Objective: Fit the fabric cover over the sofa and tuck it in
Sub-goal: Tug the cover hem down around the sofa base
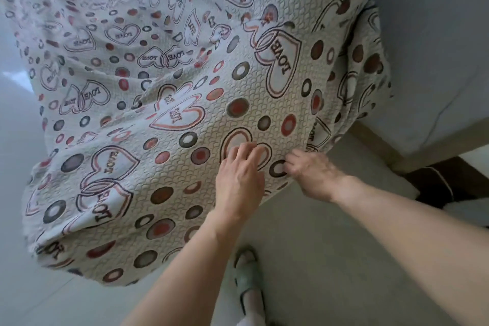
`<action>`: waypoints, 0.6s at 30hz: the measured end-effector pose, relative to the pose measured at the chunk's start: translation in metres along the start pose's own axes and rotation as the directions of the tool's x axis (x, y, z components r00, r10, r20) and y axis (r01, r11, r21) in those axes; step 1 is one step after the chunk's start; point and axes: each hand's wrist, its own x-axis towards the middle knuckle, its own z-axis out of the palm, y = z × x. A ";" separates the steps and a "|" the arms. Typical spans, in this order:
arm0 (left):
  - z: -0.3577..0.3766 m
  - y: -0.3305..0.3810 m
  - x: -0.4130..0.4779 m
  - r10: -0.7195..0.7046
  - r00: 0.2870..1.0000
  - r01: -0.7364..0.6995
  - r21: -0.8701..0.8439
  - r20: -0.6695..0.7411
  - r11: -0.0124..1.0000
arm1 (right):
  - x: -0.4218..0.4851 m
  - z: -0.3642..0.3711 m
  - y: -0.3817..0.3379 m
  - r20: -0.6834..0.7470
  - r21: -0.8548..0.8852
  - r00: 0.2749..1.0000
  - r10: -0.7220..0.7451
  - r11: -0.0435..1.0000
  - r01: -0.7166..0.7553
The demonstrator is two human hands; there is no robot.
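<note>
The white quilted fabric cover printed with "LOVE" hearts and red and grey circles [185, 74] lies draped over the sofa, hiding it, its hem hanging close to the pale tiled floor [317, 259]; the left hand [239, 180] rests on the cover, fingers slightly spread, tips pressing the cloth; the right hand [309, 172] – blurred – curls its fingers round the cover's lower edge just beside it; a foot in a green slipper [248, 278] stands below

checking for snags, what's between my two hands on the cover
Head view: only the fabric cover itself, with a dark ring print on it, lies between the left hand and the right hand.
</note>
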 end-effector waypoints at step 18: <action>0.025 0.069 0.122 -0.157 0.983 0.168 -0.114 0.097 0.979 | 0.049 -0.014 0.168 -0.165 0.039 0.895 0.415 0.909 -0.414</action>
